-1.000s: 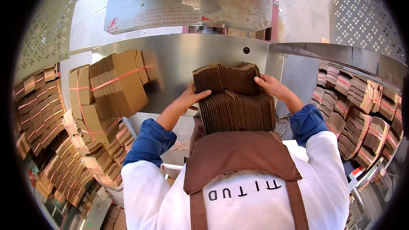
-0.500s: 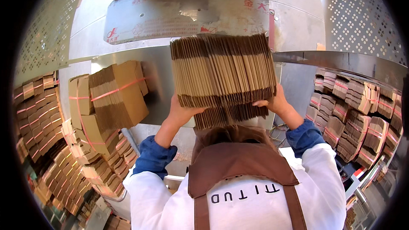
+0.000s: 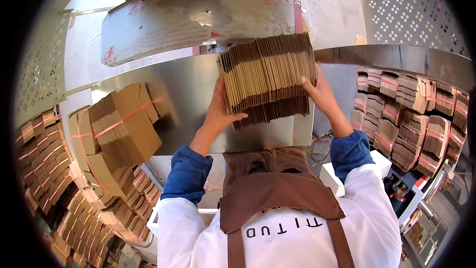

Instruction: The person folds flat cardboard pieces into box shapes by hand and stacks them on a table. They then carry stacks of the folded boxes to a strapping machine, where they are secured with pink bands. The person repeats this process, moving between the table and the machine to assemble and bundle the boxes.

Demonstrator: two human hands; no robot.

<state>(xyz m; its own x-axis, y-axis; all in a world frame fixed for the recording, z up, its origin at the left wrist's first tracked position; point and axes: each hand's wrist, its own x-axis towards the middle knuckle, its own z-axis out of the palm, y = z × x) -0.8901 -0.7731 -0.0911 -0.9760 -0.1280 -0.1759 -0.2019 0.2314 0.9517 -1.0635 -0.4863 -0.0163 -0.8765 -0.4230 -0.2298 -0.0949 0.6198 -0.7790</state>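
Note:
A thick bundle of folded brown cardboard cartons stands on edge on the metal tabletop, its sheets pressed side by side. No strap shows around it. My left hand lies against the bundle's left end, fingers running up along the side and thumb reaching over the lower front corner. At the other end my right hand grips the side, its thumb on the front face and its fingers mostly hidden behind. Between them, my two hands clasp the bundle.
Cardboard bundles tied with pink strap are piled at the left of the table. More strapped bundles fill the right side. A metal panel with red print rises behind the table, and perforated metal sheets flank it.
The cardboard bundle has moved away from my body and come down onto the tabletop. My hands have shifted from under its lower corners to its two ends.

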